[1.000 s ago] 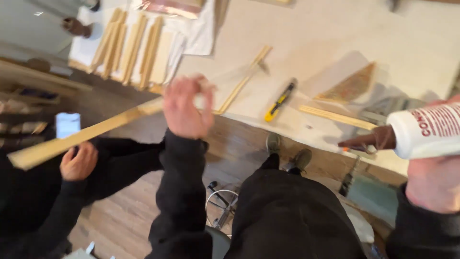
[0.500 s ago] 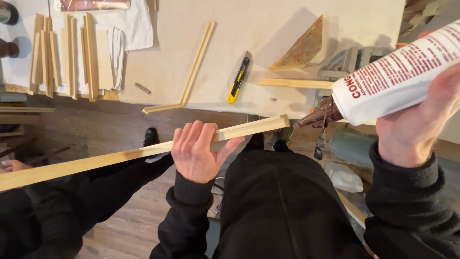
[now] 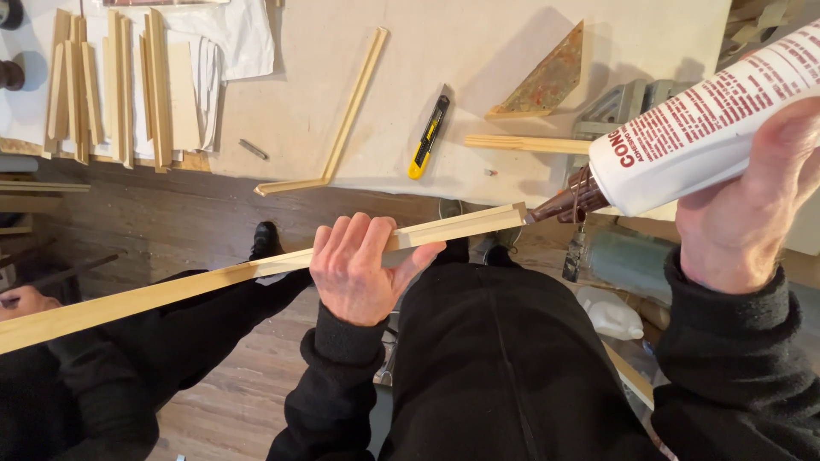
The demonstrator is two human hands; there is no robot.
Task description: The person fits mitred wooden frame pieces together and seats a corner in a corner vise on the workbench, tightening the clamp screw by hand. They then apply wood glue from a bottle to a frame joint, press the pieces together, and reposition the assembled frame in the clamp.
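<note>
Left hand (image 3: pixel 363 273) clenched round long wooden strip (image 3: pixel 256 271), held level above lap; right hand (image 3: pixel 752 205) grasping glue bottle (image 3: pixel 709 128). Brown nozzle (image 3: pixel 559 203) touches strip's end. Best practice, judged: steady strip, squeeze gently, thin even bead.

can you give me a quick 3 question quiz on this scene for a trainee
1. True or false: the left hand grips the long wooden strip.
2. What does the right hand hold? A) yellow utility knife B) white glue bottle C) triangular wood piece
3. Where does the bottle's brown nozzle point?

Key:
1. True
2. B, the white glue bottle; the yellow utility knife lies on the table.
3. At the strip's near end.
</note>
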